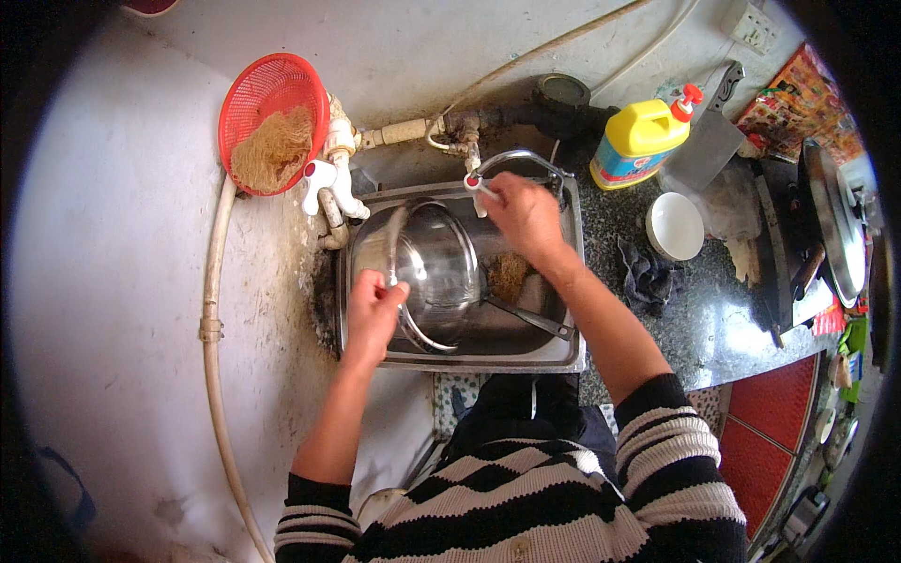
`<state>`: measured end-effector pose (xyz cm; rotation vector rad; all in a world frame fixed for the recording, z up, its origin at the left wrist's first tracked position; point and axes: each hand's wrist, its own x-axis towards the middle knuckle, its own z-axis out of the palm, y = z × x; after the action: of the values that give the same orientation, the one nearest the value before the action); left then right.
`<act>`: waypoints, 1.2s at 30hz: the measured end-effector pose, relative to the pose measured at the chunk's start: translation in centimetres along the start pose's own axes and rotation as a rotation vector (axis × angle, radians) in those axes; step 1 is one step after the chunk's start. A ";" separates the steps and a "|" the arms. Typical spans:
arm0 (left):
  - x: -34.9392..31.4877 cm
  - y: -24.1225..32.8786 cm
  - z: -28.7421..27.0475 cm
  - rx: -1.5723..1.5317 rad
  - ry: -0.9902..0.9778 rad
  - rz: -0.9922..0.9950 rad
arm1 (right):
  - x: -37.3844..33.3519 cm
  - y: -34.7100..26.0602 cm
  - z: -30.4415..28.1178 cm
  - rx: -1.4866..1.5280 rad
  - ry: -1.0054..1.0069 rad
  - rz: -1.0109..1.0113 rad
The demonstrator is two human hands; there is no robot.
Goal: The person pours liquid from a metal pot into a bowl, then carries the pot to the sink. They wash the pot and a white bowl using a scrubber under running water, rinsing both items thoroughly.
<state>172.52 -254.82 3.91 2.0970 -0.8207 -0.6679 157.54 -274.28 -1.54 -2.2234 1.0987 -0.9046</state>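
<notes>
A shiny metal basin [434, 267] sits tilted in the left part of the stainless steel sink [469, 362]. My left hand [374, 314] pinches its near-left rim, thumb on top. At the back of the sink, my right hand [527, 218] has its fingers closed on the white tap handle [477, 184] with a red centre. To the basin's right lie a brown fibrous clump [508, 276], perhaps a scrubber, and a dark-handled utensil [535, 320], its head hidden. Whether water runs from the tap, I cannot tell.
A red plastic basket [251, 89] with tan fibrous mesh hangs on the wall beside another white tap [330, 188]. On the right counter stand a yellow jug [641, 141], a cleaver [706, 145], a white bowl [675, 227], a dark rag [646, 279] and a lidded pan [833, 223].
</notes>
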 end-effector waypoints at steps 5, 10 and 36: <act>2.7 -3.4 -2.6 -0.900 -0.129 -0.400 | 1.7 0.2 -2.4 -0.077 -0.039 -0.061; 4.0 -6.9 -1.1 -1.047 -0.187 -0.576 | 1.7 0.2 -2.5 -0.052 -0.112 -0.109; -0.9 -4.3 -2.8 -0.889 -0.106 -0.405 | -9.0 -3.6 2.6 -0.135 -0.593 -0.385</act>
<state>175.24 -250.77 2.18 1.4016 -0.0726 -1.1153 157.15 -264.58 -3.88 -2.6157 0.4762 -0.2582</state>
